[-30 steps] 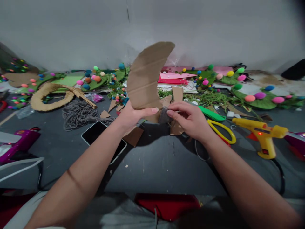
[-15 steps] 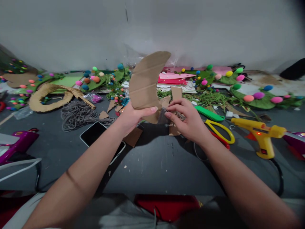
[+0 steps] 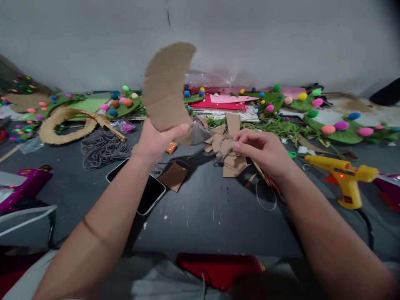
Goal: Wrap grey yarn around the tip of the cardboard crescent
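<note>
Surface (image 3: 193,221): dark grey, horizontal | Cardboard crescent (image 3: 165,87): raised above surface, upright, lower end wrapped in grey cord (image 3: 200,135) | Left hand (image 3: 153,141): fingers clamp crescent's lower part, thumb on near face | Right hand (image 3: 267,152): fingers pinch grey cord, strand runs to wrapped end | Phone (image 3: 152,196): flat, partly behind left forearm (image 3: 106,225) | Cardboard scrap (image 3: 174,176): near phone

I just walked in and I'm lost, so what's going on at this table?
A person's left hand holds up a curved, flat brown cardboard piece, with a gray wrapping around its lower end. The right hand pinches thin gray cord beside that end. A loose gray cord bundle lies to the left, near a black-screened phone. To the right sits a yellow plastic glue gun, its red light lit.
</note>
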`<control>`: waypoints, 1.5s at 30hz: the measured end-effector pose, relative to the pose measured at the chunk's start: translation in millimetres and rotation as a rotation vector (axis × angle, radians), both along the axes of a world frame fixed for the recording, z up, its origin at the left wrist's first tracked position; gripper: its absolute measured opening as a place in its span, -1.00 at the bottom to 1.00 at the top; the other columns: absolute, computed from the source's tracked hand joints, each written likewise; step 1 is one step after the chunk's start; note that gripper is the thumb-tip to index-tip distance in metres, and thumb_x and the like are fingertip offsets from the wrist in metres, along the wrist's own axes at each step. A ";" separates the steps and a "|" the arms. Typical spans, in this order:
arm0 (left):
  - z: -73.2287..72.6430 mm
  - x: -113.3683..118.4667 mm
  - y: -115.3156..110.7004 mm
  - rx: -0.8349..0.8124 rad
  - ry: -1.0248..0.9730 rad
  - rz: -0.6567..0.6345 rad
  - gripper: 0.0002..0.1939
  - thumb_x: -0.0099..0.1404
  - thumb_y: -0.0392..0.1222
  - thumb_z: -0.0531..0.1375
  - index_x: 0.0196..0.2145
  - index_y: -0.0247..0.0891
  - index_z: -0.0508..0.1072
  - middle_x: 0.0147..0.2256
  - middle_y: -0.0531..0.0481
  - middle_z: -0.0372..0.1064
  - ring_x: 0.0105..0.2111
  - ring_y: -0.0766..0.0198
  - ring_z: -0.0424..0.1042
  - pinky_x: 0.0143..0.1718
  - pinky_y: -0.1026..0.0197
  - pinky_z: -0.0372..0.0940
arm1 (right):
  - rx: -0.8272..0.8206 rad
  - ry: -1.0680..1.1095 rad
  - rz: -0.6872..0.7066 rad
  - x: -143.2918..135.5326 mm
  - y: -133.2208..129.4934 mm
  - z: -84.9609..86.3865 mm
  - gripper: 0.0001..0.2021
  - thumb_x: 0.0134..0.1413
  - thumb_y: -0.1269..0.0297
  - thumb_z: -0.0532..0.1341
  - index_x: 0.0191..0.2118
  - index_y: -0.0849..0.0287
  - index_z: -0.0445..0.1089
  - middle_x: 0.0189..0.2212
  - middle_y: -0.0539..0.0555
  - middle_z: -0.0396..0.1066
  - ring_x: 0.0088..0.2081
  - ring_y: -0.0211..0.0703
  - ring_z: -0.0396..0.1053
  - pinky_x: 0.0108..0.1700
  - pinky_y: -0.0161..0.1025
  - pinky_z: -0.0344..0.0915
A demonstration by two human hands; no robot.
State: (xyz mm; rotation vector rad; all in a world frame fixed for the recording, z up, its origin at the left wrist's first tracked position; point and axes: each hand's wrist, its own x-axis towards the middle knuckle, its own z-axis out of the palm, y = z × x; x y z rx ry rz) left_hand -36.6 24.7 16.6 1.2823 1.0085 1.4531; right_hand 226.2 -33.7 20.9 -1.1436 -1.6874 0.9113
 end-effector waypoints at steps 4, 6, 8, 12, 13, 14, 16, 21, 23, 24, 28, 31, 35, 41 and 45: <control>9.0 -27.6 17.7 0.119 -0.130 0.214 -0.57 -0.09 -0.25 0.54 -0.30 -0.16 0.45 -0.22 0.16 0.53 -0.07 0.11 0.49 0.00 -0.03 0.44 | -0.041 -0.079 0.251 14.5 -6.4 11.1 -0.80 0.14 0.16 0.34 -0.44 0.12 0.47 -0.16 0.07 0.54 -0.13 -0.10 0.48 -0.09 -0.16 0.36; 12.4 -41.6 24.7 0.089 -0.182 0.354 -0.51 -0.08 -0.27 0.53 -0.28 -0.15 0.35 -0.28 0.26 0.50 -0.09 0.17 0.50 -0.06 0.00 0.44 | -0.135 -0.227 0.455 16.5 -9.3 13.5 -0.87 0.15 0.16 0.33 -0.27 0.08 0.55 -0.15 0.05 0.55 -0.14 -0.10 0.49 -0.10 -0.18 0.39; 14.4 -52.3 29.1 0.050 -0.188 0.430 -0.41 -0.09 -0.29 0.52 -0.22 -0.12 0.25 -0.29 0.32 0.47 -0.08 0.21 0.50 -0.11 0.02 0.43 | -0.187 -0.356 0.541 13.7 -9.9 12.0 -0.83 0.18 0.13 0.30 -0.19 0.06 0.57 -0.25 0.02 0.55 -0.22 -0.14 0.49 -0.18 -0.22 0.39; 14.8 -59.2 31.3 0.015 -0.193 0.449 -0.31 -0.09 -0.31 0.52 -0.17 -0.12 0.15 -0.27 0.34 0.44 -0.07 0.25 0.49 -0.13 0.06 0.40 | -0.185 -0.428 0.471 4.8 -5.4 3.4 -0.75 0.25 0.07 0.22 -0.27 0.09 0.56 -0.44 0.00 0.49 -0.43 -0.21 0.38 -0.42 -0.28 0.26; 14.5 -58.1 31.3 0.016 -0.199 0.441 -0.31 -0.10 -0.31 0.52 -0.18 -0.13 0.15 -0.26 0.32 0.45 -0.07 0.25 0.49 -0.14 0.06 0.40 | -0.192 -0.436 0.448 4.8 -4.3 2.3 -0.74 0.25 0.07 0.21 -0.27 0.10 0.56 -0.44 0.01 0.50 -0.43 -0.21 0.38 -0.43 -0.28 0.25; 14.0 -56.1 31.3 0.020 -0.205 0.428 -0.32 -0.10 -0.32 0.52 -0.18 -0.14 0.17 -0.26 0.31 0.45 -0.07 0.24 0.49 -0.14 0.06 0.41 | -0.192 -0.456 0.419 6.6 -3.5 2.2 -0.73 0.26 0.07 0.20 -0.28 0.10 0.57 -0.42 0.01 0.51 -0.43 -0.21 0.38 -0.43 -0.28 0.24; 12.7 -50.4 31.7 0.041 -0.219 0.402 -0.37 -0.10 -0.33 0.51 -0.19 -0.15 0.22 -0.25 0.26 0.46 -0.09 0.21 0.50 -0.15 0.05 0.44 | -0.191 -0.541 0.331 15.5 -2.8 4.7 -0.68 0.25 0.01 0.20 -0.35 0.10 0.57 -0.47 -0.01 0.50 -0.47 -0.23 0.35 -0.45 -0.28 0.20; 6.1 -34.2 31.7 0.079 -0.251 0.367 -0.48 -0.20 -0.38 0.47 -0.29 -0.20 0.35 -0.28 0.08 0.50 -0.22 0.14 0.53 -0.24 0.00 0.50 | -0.291 -0.913 -0.054 47.0 0.9 12.0 -0.48 0.18 -0.22 0.18 -0.51 0.14 0.51 -0.60 0.05 0.39 -0.54 -0.17 0.26 -0.45 -0.19 0.10; 2.8 -29.3 29.8 0.080 -0.229 0.309 -0.51 -0.20 -0.39 0.49 -0.32 -0.21 0.39 -0.26 0.04 0.52 -0.23 0.13 0.53 -0.26 0.00 0.51 | -0.125 -0.961 -0.292 49.7 5.2 8.2 -0.48 0.26 -0.15 0.13 -0.50 0.16 0.51 -0.42 0.16 0.50 -0.37 0.00 0.40 -0.30 -0.08 0.21; 1.2 -27.4 28.7 0.088 -0.214 0.278 -0.53 -0.19 -0.38 0.50 -0.32 -0.21 0.42 -0.25 0.03 0.53 -0.23 0.13 0.54 -0.27 0.00 0.52 | 0.002 -0.942 -0.372 47.4 7.4 4.6 -0.53 0.28 -0.08 0.14 -0.47 0.16 0.52 -0.32 0.20 0.53 -0.27 0.08 0.43 -0.22 -0.01 0.25; -2.4 -23.4 25.1 0.112 -0.162 0.194 -0.57 -0.14 -0.34 0.52 -0.27 -0.24 0.54 -0.23 0.03 0.55 -0.24 0.14 0.54 -0.26 0.01 0.55 | 0.360 -0.704 -0.312 21.6 11.8 -14.4 -0.87 0.21 0.29 0.24 -0.22 0.15 0.54 -0.14 0.22 0.49 -0.07 0.11 0.43 -0.04 -0.01 0.32; -2.6 -23.6 24.5 0.087 -0.130 0.183 -0.54 -0.15 -0.30 0.54 -0.24 -0.22 0.56 -0.23 0.06 0.56 -0.22 0.15 0.53 -0.23 0.03 0.55 | 0.330 -0.584 -0.110 2.9 11.4 -26.4 -0.82 0.20 0.45 0.18 -0.15 0.17 0.51 -0.22 0.15 0.50 -0.19 -0.05 0.45 -0.15 -0.14 0.34; -0.9 -25.7 24.5 0.059 -0.116 0.169 -0.52 -0.17 -0.26 0.55 -0.24 -0.18 0.55 -0.23 0.11 0.55 -0.19 0.15 0.52 -0.19 0.01 0.56 | 0.210 -0.585 -0.029 1.1 12.4 -32.6 -0.86 0.10 0.49 0.20 -0.23 0.20 0.47 -0.31 0.10 0.46 -0.31 -0.14 0.40 -0.27 -0.22 0.29; 1.5 -26.7 23.9 0.030 -0.100 0.169 -0.51 -0.20 -0.26 0.56 -0.27 -0.19 0.53 -0.23 0.09 0.55 -0.19 0.16 0.50 -0.15 -0.02 0.54 | 0.118 -0.589 0.063 6.1 14.6 -32.0 -0.89 0.09 0.44 0.24 -0.26 0.20 0.50 -0.28 0.10 0.47 -0.25 -0.13 0.44 -0.17 -0.21 0.33; 1.0 -27.0 24.3 0.026 -0.118 0.171 -0.49 -0.19 -0.30 0.56 -0.24 -0.22 0.54 -0.21 0.03 0.54 -0.20 0.14 0.51 -0.16 -0.05 0.53 | 0.127 -0.620 0.040 -2.9 14.1 -35.4 -0.87 0.14 0.27 0.30 -0.26 0.21 0.54 -0.23 0.15 0.45 -0.21 -0.08 0.42 -0.16 -0.16 0.32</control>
